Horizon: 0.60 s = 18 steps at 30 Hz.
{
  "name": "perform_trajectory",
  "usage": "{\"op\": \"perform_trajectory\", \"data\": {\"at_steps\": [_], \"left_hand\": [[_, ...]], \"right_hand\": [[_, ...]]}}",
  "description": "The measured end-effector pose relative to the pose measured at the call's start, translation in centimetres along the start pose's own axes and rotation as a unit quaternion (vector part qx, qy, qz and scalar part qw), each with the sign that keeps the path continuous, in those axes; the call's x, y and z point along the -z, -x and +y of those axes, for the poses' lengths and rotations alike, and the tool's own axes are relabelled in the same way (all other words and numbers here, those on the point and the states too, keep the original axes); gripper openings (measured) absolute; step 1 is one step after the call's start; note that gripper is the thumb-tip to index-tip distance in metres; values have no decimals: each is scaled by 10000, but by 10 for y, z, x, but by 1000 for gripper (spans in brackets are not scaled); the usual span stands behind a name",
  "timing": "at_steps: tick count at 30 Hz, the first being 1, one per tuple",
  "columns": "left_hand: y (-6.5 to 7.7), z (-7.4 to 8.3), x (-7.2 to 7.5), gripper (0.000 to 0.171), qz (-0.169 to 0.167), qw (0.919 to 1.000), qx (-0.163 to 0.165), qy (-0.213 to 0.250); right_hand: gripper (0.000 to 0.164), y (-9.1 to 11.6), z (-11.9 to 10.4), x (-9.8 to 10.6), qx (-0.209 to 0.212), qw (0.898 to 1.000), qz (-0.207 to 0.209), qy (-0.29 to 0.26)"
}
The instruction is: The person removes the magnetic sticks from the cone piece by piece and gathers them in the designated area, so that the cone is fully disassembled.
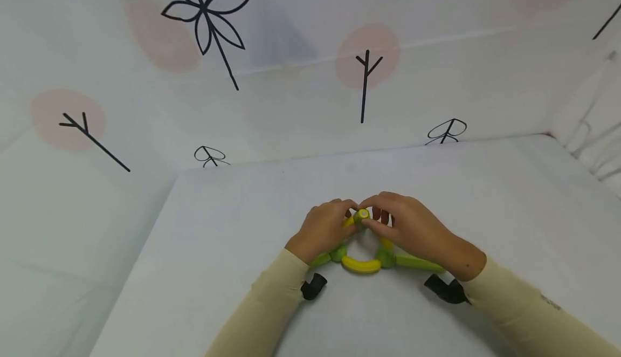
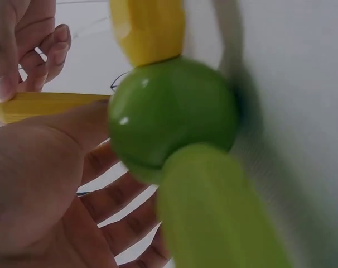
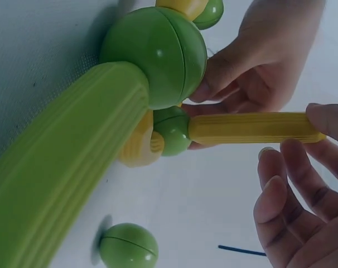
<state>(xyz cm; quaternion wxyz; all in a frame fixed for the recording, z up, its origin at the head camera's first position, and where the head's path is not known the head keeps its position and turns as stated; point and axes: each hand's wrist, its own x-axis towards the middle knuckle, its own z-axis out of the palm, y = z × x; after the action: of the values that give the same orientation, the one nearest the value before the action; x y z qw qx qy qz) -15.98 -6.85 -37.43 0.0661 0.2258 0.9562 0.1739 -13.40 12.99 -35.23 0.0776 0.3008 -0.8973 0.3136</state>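
Note:
A ring of magnetic toy parts lies on the white surface: a curved yellow piece [image 1: 361, 266] between two green balls, the left one [image 1: 338, 253] and the right one [image 1: 386, 259]. Light green rods, such as the right one [image 1: 419, 262], reach outward from them. At the far side, a straight yellow rod [image 3: 247, 128] rises from a smaller green ball [image 3: 172, 132]. My left hand [image 1: 322, 228] holds that smaller ball, its fingers partly hidden behind the ring. With fingertips and thumb, my right hand [image 1: 411, 225] pinches the rod's upper end.
A loose green ball [image 3: 129, 245] sits on the surface beyond the ring in the right wrist view. Black wrist devices are on the left sleeve [image 1: 314, 287] and right sleeve [image 1: 445, 289]. A white patterned cloth wall [image 1: 291, 114] stands behind.

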Motion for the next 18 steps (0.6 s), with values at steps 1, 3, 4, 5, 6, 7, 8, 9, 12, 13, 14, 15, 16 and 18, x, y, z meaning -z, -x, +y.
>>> {"op": "perform_trajectory", "data": {"at_steps": [1, 3, 4, 5, 6, 7, 8, 9, 12, 13, 14, 15, 16, 18], "left_hand": [[0, 1, -1, 39, 21, 10000, -13, -8], [-1, 2, -2, 39, 45, 10000, -13, 1], [-1, 2, -2, 39, 43, 10000, 5, 21], [-1, 3, -3, 39, 44, 10000, 19, 36], [-1, 3, -3, 39, 51, 10000, 39, 60], [-1, 3, -4, 38, 72, 9999, 51, 91], [-1, 3, -4, 37, 102, 9998, 62, 127], [-1, 3, -5, 36, 144, 9997, 72, 158], [-2, 3, -6, 35, 271, 9994, 99, 208], [-2, 3, -7, 34, 302, 9993, 108, 209], [-3, 3, -7, 34, 321, 9992, 120, 213], [-3, 2, -8, 34, 329, 9992, 132, 208], [-3, 2, -8, 34, 335, 9991, 144, 200], [-4, 2, -9, 32, 342, 9991, 161, 213]], "right_hand": [[25, 0, 1, 0, -20, 10000, 14, -24], [24, -1, 2, 0, -88, 9999, 39, -86], [23, -1, 2, 0, -154, 9998, 27, -111], [23, -1, 3, 0, -217, 9997, 17, -118], [22, -1, 3, 0, -279, 9996, 5, -109], [22, -2, 4, 0, -349, 9993, -14, -102], [22, -2, 4, 1, -410, 9991, -27, -77], [23, -2, 4, 1, -468, 9989, -41, -50], [22, -2, 4, 0, -625, 9980, -75, 4], [22, -2, 4, 0, -675, 9977, -96, 14], [22, -2, 4, 0, -721, 9973, -119, 20], [21, -2, 4, -1, -769, 9969, -146, 30], [21, -2, 4, -1, -814, 9965, -179, 37], [21, -3, 4, -2, -884, 9958, -248, 47]]}}
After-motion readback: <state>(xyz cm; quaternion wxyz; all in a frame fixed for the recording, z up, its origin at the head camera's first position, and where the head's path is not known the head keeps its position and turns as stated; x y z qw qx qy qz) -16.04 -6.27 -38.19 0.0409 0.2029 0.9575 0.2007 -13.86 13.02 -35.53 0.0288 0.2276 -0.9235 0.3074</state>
